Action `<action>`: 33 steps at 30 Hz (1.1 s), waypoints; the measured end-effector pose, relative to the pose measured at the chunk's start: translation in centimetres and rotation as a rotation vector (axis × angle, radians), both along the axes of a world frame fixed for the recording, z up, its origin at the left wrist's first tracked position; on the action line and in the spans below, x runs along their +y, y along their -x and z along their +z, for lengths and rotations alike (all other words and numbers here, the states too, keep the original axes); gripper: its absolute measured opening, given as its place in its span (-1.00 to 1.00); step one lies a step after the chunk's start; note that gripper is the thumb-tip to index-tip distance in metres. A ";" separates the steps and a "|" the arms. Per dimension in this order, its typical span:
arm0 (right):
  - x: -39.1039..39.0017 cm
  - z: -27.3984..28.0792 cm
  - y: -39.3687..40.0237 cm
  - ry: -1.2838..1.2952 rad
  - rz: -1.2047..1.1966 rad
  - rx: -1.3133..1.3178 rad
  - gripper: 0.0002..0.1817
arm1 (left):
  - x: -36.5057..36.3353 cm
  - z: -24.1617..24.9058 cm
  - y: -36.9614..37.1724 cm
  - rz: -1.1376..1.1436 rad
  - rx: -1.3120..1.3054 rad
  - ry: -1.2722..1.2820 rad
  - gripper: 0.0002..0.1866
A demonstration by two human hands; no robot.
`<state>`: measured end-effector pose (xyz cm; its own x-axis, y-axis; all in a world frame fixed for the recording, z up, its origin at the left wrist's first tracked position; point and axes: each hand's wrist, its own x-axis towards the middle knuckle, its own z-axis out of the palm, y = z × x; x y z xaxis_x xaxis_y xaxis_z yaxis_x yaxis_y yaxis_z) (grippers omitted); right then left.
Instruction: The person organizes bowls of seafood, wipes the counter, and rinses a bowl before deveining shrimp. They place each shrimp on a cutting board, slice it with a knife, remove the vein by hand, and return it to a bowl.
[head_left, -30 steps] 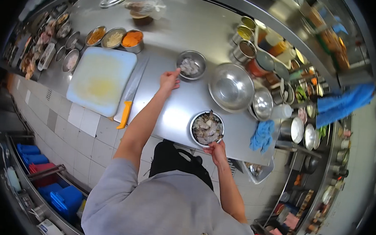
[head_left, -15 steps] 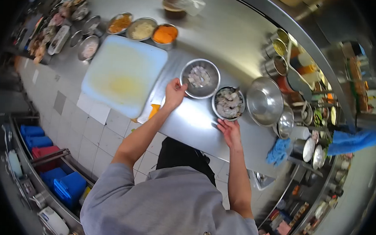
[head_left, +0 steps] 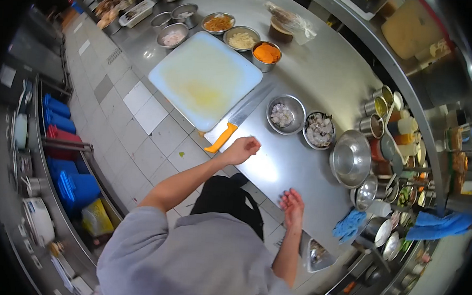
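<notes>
My left hand is over the near edge of the steel counter, its fingers loosely curled with nothing seen in them. Beside it lies a knife with a yellow handle, along the right side of the white cutting board. My right hand hovers at the counter's front edge, palm up, fingers apart and holding nothing. Beyond both hands stand a steel bowl with pale chopped pieces and a smaller bowl with what looks like raw shrimp. Neither hand touches them.
Bowls of orange paste, pale minced food and orange shreds line the board's far side. A large steel bowl and a blue cloth are at right. A metal shelf post rises beyond.
Both hands have let go of the two bowls and drawn back toward my body, the left one leftward. The view has shifted, and the whole knife now shows beside the board.
</notes>
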<state>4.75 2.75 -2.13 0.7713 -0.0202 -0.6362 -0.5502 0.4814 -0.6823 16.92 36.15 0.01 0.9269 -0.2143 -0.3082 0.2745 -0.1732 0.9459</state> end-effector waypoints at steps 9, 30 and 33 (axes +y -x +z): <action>-1.3 0.1 2.6 0.111 0.141 -0.034 -0.77 | 11.4 -4.5 20.4 -0.089 0.012 -0.643 -0.77; 41.7 7.8 -14.9 0.689 0.967 -0.779 -0.82 | 34.8 -20.8 44.8 0.945 0.568 -0.144 -0.88; 50.1 11.7 -17.2 0.765 0.980 -0.922 -0.77 | 39.7 -18.9 45.1 1.029 0.619 -0.133 -0.87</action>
<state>21.95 52.80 9.55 0.7821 0.6228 -0.0234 0.3045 -0.4146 -0.8575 -28.18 75.81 -18.86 0.3322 0.6044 -0.7241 0.7415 0.3072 0.5965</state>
